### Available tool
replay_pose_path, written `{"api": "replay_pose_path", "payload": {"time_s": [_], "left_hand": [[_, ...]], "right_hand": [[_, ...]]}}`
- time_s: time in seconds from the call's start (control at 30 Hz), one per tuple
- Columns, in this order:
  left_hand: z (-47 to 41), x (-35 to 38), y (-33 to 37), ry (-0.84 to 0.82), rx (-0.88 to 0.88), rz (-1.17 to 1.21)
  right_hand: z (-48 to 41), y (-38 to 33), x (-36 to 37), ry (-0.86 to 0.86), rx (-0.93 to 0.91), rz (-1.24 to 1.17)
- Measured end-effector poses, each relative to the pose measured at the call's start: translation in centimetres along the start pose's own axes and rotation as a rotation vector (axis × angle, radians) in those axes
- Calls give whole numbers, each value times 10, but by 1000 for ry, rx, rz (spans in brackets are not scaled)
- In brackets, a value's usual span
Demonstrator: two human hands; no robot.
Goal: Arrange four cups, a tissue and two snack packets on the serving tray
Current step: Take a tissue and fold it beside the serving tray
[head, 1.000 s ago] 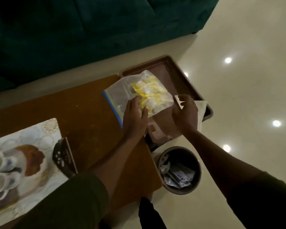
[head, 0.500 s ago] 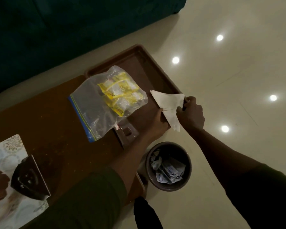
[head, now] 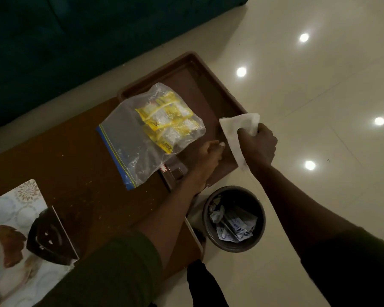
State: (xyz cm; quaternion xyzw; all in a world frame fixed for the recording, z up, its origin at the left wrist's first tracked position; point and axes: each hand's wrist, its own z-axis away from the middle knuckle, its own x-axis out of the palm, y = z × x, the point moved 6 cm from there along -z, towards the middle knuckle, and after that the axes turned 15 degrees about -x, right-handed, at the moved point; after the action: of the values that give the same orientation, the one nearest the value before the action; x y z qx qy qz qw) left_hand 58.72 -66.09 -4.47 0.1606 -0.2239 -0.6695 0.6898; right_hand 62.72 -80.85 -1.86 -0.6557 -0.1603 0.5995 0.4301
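A brown serving tray (head: pixel 193 72) sits at the right end of the wooden table (head: pixel 71 151), partly overhanging it. A clear zip bag (head: pixel 142 138) holding yellow snack packets (head: pixel 166 120) lies across the tray's left rim and the table. My right hand (head: pixel 256 145) is closed around a white tissue (head: pixel 237 127), held above the tray's right rim. My left hand (head: pixel 208 156) rests on the tray floor beside the bag, fingers toward the tissue; whether it touches the tissue I cannot tell. No cups are in view.
A round waste bin (head: pixel 234 218) with crumpled paper stands on the glossy floor below the tray. A patterned mat (head: pixel 13 207) and a dark triangular holder (head: pixel 50 237) sit at the table's left. A dark green sofa (head: pixel 75 41) runs behind.
My left hand left the snack bag and moved onto the tray near the tissue. My right hand lifted the tissue off the tray's right rim. The camera view shifted rightward.
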Motion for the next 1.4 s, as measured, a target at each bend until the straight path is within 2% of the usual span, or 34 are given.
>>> {"api": "replay_pose_path", "payload": {"time_s": [0.13,0.23,0.33,0.43,0.57,0.63,0.7,0.83,1.0,1.23,1.33,1.4], "left_hand": [[11,-3,12,-129,-9,320],[16,-22,16,-188,-75,609],[20,-45,15,-160,-121,658],[31,-65,6,-129,-134,653],[50,-114,4,-118,-44,785],[58,-149,4,-53,-7,861],[68,-184,3,36,35,881],[90,-241,-8,83,143,862],[113,-322,-42,158,138,701],[141,-406,-78,327,35,-25],[143,-420,-81,426,101,-353],[145,-425,-80,509,181,-464]], "right_hand": [[24,-23,5,77,97,-458],[44,-40,22,-3,130,-644],[72,-62,51,-197,41,-600],[89,-81,66,-227,-77,-416],[114,-100,81,-287,-142,-393],[136,-113,97,-365,-184,-399],[160,-124,115,-431,-202,-428],[207,-149,147,-506,-269,-436],[267,-170,177,-525,-352,-396],[345,-177,212,-575,-511,-253],[365,-177,229,-620,-536,-186],[374,-179,239,-649,-545,-138]]}}
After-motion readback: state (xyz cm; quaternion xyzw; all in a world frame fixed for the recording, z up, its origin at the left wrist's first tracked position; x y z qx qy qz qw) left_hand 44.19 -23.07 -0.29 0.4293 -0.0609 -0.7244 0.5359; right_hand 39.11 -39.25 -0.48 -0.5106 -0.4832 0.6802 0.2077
